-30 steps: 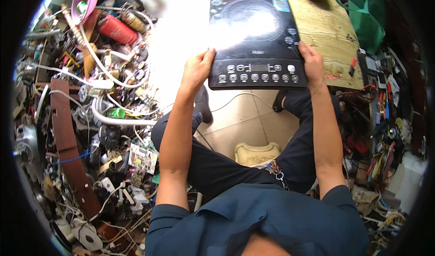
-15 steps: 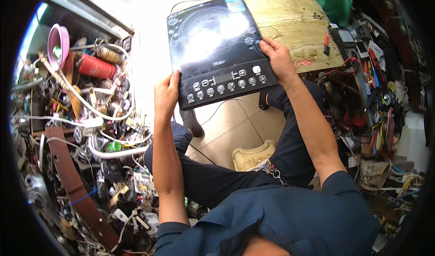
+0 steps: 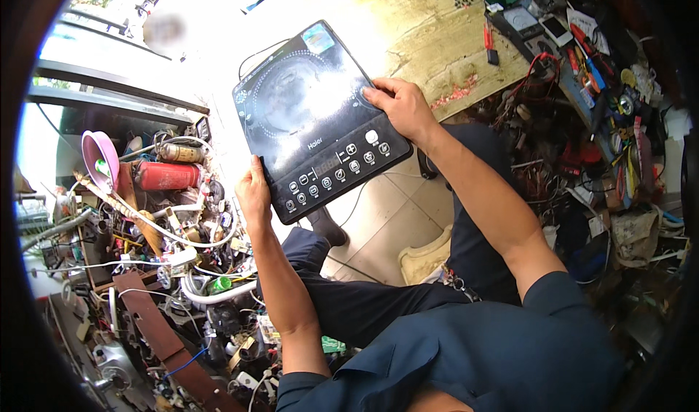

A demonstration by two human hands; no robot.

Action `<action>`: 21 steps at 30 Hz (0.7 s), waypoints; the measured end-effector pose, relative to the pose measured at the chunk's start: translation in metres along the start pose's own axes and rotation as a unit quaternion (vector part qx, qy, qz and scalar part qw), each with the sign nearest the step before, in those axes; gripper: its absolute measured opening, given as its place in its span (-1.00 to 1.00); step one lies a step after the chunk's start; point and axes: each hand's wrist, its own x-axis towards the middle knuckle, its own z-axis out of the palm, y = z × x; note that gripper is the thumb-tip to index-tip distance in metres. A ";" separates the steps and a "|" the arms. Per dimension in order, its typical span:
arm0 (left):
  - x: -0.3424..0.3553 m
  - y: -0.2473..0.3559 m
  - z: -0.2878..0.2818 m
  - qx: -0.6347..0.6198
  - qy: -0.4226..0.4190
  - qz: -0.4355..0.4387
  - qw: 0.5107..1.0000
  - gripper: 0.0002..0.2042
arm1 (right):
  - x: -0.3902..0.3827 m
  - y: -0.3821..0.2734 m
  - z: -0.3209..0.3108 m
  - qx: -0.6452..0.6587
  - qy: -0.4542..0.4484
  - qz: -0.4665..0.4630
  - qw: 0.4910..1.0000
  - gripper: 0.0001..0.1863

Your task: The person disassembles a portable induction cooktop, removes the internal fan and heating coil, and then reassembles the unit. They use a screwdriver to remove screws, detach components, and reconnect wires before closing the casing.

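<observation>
Between my hands I hold a black induction cooktop (image 3: pixel 291 106) above my lap, its glass face up and tilted, with a row of button marks along the near end. A blue sticker is on its far corner, and glare covers part of the glass. My left hand (image 3: pixel 253 193) grips the lower left edge, thumb on top. My right hand (image 3: pixel 405 109) grips the right edge, thumb over the glass; the fingers beneath are hidden. A dark cord loops out past the cooktop's far left side.
A worn wooden table (image 3: pixel 415 40) stands ahead, with a red-handled tool (image 3: pixel 488 44) near its right edge. To the left are a red cylinder (image 3: pixel 169 177), a pink basin (image 3: pixel 100 157) and heaped parts. Hand tools and wires crowd the right. A cream stool (image 3: pixel 424 255) sits between my legs.
The cooktop has shifted left and lower in view and turned counterclockwise, with both hands still on it. The view has swung so that more of the left window side shows.
</observation>
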 end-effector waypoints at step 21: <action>0.013 -0.004 -0.012 -0.008 -0.001 0.028 1.000 -0.58 | 0.008 -0.013 -0.001 -0.058 -0.042 0.008 0.997 -0.59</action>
